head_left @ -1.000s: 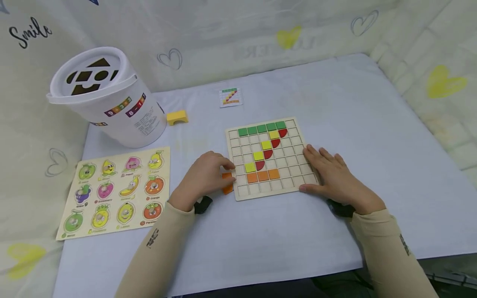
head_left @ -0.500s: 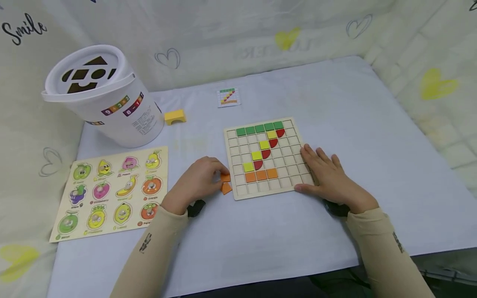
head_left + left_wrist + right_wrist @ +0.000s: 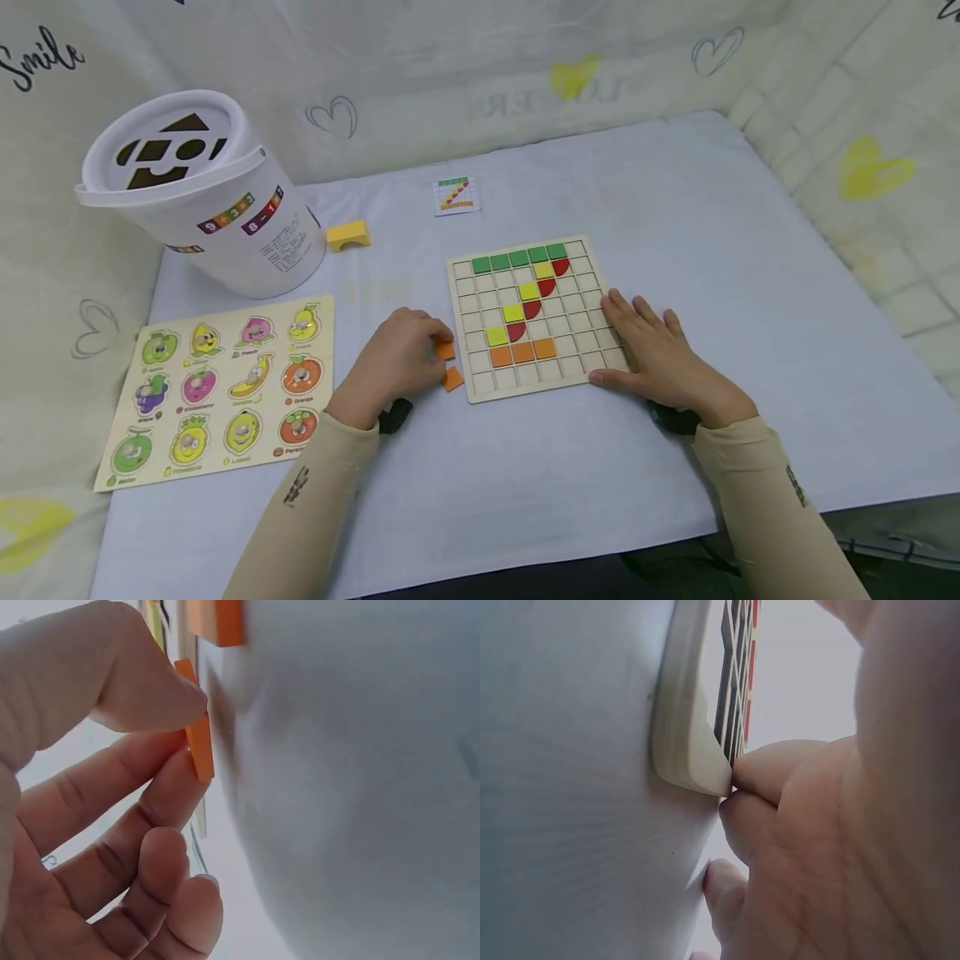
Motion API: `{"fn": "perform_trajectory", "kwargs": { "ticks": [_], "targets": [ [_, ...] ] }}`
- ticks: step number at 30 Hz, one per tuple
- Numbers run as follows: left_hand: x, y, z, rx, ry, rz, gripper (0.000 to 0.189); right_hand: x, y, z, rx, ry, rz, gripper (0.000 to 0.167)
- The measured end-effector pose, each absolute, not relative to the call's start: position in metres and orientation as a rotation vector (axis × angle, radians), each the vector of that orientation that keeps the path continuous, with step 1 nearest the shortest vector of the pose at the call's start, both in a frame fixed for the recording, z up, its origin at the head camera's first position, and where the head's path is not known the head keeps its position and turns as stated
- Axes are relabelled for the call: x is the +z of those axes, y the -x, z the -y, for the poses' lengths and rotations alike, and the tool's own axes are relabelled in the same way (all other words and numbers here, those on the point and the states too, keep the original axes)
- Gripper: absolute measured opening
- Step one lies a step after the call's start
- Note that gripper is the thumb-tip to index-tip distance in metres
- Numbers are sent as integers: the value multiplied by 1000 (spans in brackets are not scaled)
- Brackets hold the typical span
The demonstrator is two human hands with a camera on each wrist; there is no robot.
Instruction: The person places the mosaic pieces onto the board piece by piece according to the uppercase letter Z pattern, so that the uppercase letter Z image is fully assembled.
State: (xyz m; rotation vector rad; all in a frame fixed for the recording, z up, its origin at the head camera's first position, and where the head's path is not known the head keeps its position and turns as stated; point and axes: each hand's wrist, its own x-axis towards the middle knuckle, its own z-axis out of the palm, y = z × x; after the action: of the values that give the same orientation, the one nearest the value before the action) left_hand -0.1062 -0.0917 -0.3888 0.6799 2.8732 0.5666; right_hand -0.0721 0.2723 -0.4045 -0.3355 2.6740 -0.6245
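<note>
A wooden grid board [image 3: 577,367] lies on the pale blue table and carries green, yellow, red and orange tiles that form a figure 2. My left hand [image 3: 429,348] is just left of the board and pinches an orange square tile [image 3: 446,351] between thumb and fingers; the left wrist view shows this tile [image 3: 199,742] edge-on. A second orange tile [image 3: 452,379] lies on the table beside it, also seen in the left wrist view [image 3: 217,619]. My right hand [image 3: 637,333] rests flat on the board's right part, thumb against its front edge [image 3: 682,735].
A white bucket with a shape-sorter lid [image 3: 198,196] stands at the back left, with a yellow arch block [image 3: 347,235] beside it. A fruit puzzle board [image 3: 217,383] lies at the left. A small pattern card [image 3: 454,195] sits behind the grid board. Padded walls surround the table.
My left hand has drawn back a little from the board's left edge and now holds one orange tile in a pinch. The right hand stays on the board.
</note>
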Motion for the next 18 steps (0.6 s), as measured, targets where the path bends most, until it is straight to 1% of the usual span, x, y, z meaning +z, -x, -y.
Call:
{"fn": "perform_trajectory", "kwargs": {
  "ticks": [7, 12, 18],
  "targets": [
    [-386, 107, 77, 641, -719, -2834, 27, -403, 72, -273, -633, 325, -2671, 116],
    [-384, 107, 55, 672, -751, -2798, 26, -403, 72, -274, -645, 331, -2668, 116],
    [-381, 111, 24, 698, -864, -2727, 26, -403, 71, -274, -655, 330, -2670, 114]
  ]
}}
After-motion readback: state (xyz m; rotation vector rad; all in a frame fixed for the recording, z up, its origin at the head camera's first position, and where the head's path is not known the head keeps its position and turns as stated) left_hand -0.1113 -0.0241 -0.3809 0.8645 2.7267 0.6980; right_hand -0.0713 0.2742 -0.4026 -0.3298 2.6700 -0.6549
